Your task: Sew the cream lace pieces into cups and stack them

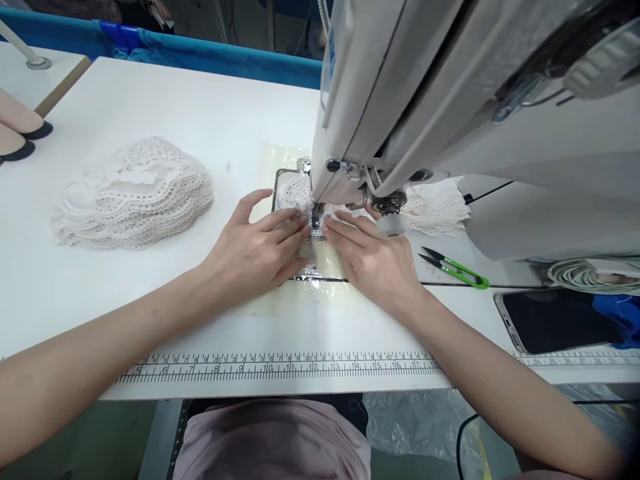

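Observation:
A white lace piece [294,193] lies under the needle area of the sewing machine [350,120]. To the left of the presser foot [317,217], my left hand [255,250] rests with its fingers stretched out and the tips on the lace. My right hand [373,257] lies on the other side, fingers extended flat, its tips touching the lace close to the foot. Part of the lace is hidden by my fingers and the machine head. Neither hand is closed around anything.
A pile of white lace pieces [137,193] lies at left, and more lace [435,208] sits beneath the machine arm. Green-handled thread snips [457,268], a phone [555,320] and coiled cable [590,275] are at right. A printed ruler [295,367] runs along the table's front edge.

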Tool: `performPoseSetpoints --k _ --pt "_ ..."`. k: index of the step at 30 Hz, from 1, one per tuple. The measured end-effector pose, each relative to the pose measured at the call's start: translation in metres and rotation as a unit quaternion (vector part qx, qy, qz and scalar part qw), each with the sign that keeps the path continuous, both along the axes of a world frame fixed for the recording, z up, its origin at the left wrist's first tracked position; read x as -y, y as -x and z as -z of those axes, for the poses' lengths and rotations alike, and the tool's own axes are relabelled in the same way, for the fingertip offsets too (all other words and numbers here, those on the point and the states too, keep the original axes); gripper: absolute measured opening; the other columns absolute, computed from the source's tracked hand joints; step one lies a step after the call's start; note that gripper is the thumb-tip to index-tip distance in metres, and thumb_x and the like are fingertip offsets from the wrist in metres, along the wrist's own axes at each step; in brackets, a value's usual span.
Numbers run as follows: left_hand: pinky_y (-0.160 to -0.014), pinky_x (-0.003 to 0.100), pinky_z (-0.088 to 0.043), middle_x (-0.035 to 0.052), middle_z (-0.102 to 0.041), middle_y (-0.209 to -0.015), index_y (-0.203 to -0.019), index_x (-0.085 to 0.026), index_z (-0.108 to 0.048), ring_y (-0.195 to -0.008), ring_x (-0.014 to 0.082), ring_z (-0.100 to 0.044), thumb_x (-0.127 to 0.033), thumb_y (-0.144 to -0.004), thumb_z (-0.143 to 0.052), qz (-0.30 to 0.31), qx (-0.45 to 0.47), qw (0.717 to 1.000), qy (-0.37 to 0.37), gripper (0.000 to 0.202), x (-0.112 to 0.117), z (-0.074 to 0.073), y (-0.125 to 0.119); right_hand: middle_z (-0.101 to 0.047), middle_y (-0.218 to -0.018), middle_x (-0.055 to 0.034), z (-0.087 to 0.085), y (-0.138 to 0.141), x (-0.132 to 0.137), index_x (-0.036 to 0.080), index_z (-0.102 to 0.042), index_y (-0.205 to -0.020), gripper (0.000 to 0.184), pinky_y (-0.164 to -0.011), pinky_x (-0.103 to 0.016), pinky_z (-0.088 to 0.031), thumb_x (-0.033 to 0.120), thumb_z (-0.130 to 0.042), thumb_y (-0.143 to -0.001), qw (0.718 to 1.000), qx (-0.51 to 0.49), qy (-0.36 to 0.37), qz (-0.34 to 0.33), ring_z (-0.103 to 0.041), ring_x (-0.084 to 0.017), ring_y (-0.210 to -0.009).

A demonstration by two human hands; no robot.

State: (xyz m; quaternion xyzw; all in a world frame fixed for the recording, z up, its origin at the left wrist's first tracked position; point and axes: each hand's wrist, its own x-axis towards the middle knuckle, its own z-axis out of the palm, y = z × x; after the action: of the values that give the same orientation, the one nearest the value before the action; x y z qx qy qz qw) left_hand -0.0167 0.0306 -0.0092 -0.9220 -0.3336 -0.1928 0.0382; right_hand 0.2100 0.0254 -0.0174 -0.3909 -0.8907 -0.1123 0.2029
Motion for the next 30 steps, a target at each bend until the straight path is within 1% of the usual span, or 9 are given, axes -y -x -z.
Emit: performPoseSetpoints --k 7,12,16,20,23,25,27,29,30 --pt "-0.118 0.058 -0.026 0.0052 -0.07 -0.122 -0.121 -0.024 -0.062 -0.123 0.0264 -0.06 -0.033 -0.098 -0.049 -0.015 0.008 1.0 0.022 0.028 -0.001 0.0 -0.001 -0.073 -0.115 -0.0044 0.001 0.0 0.0 0.02 -0.068 -0.119 0.038 -0.107 -0.048 -0.047 0.005 -0.049 -0.09 1.0 0.019 0.005 0.006 -0.066 -0.022 -0.109" --pt "-0.116 0.058 -0.03 0.0098 -0.07 -0.121 -0.121 -0.017 -0.064 -0.12 0.0276 -0.062 -0.03 -0.099 -0.049 -0.001 -0.003 0.999 -0.032 0.03 0.001 0.001 -0.001 -0.071 -0.12 -0.0042 0.002 0.0 0.0 0.018 -0.068 -0.118 0.038 -0.109 -0.049 -0.045 0.004 -0.049 -0.09 1.0 0.024 -0.016 0.008 -0.066 -0.022 -0.109" --pt "-0.113 0.054 -0.035 0.0094 -0.071 -0.119 -0.122 -0.015 -0.063 -0.118 0.0247 -0.063 -0.031 -0.1 -0.048 -0.007 -0.016 0.998 -0.068 0.031 -0.001 0.001 -0.001 -0.071 -0.121 -0.004 0.002 -0.001 0.0 0.015 -0.067 -0.12 0.038 -0.113 -0.048 -0.04 0.003 -0.048 -0.09 0.999 0.043 -0.028 0.008 -0.065 -0.021 -0.11" --pt "-0.112 0.05 -0.036 0.0085 -0.065 -0.13 -0.131 -0.017 -0.057 -0.125 0.0251 -0.058 -0.033 -0.1 -0.047 -0.046 -0.021 0.997 -0.062 0.037 -0.008 0.001 0.003 -0.073 -0.116 -0.0045 0.002 0.0 -0.001 0.015 -0.066 -0.121 0.039 -0.111 -0.048 -0.042 0.002 -0.047 -0.09 0.998 0.054 -0.031 0.013 -0.063 -0.022 -0.112" --pt "-0.111 0.054 -0.034 0.0136 -0.06 -0.136 -0.135 -0.014 -0.053 -0.127 0.03 -0.056 -0.041 -0.101 -0.043 -0.074 -0.063 0.994 -0.057 0.045 -0.009 -0.001 0.007 -0.074 -0.112 -0.005 0.0 -0.001 0.0 0.014 -0.066 -0.12 0.039 -0.107 -0.046 -0.044 0.0 -0.045 -0.09 0.997 0.055 -0.045 0.009 -0.063 -0.022 -0.113" --pt "-0.102 0.055 -0.04 0.0154 -0.068 -0.121 -0.129 -0.012 -0.059 -0.11 0.0317 -0.065 -0.047 -0.1 -0.044 -0.091 -0.082 0.989 -0.085 0.048 -0.004 -0.005 0.008 -0.075 -0.108 -0.0047 -0.002 -0.002 0.001 0.014 -0.066 -0.118 0.038 -0.103 -0.043 -0.046 -0.001 -0.044 -0.09 0.997 0.047 -0.066 0.003 -0.065 -0.021 -0.108" --pt "-0.088 0.05 -0.046 0.0087 -0.075 -0.085 -0.109 -0.015 -0.069 -0.078 0.0258 -0.07 -0.047 -0.097 -0.049 -0.105 -0.076 0.984 -0.126 0.039 0.003 -0.01 0.009 -0.076 -0.105 -0.0036 -0.005 -0.003 0.004 0.015 -0.068 -0.113 0.035 -0.097 -0.04 -0.047 0.0 -0.045 -0.091 0.996 0.025 -0.083 -0.001 -0.066 -0.02 -0.102" --pt "-0.077 0.043 -0.047 0.0003 -0.066 -0.057 -0.087 -0.019 -0.071 -0.057 0.0191 -0.063 -0.04 -0.097 -0.053 -0.091 -0.052 0.981 -0.163 0.029 0.007 -0.014 0.01 -0.076 -0.106 -0.0019 -0.008 -0.002 0.007 0.018 -0.069 -0.108 0.03 -0.089 -0.037 -0.048 0.003 -0.049 -0.091 0.996 -0.001 -0.089 -0.007 -0.067 -0.019 -0.098" --pt "-0.075 0.041 -0.047 -0.0011 -0.065 -0.056 -0.082 -0.02 -0.069 -0.056 0.018 -0.062 -0.036 -0.096 -0.055 -0.073 -0.041 0.981 -0.176 0.026 0.008 -0.015 0.01 -0.076 -0.107 -0.001 -0.01 -0.001 0.009 0.019 -0.069 -0.106 0.029 -0.085 -0.036 -0.048 0.003 -0.05 -0.091 0.996 -0.012 -0.089 -0.015 -0.067 -0.018 -0.097"
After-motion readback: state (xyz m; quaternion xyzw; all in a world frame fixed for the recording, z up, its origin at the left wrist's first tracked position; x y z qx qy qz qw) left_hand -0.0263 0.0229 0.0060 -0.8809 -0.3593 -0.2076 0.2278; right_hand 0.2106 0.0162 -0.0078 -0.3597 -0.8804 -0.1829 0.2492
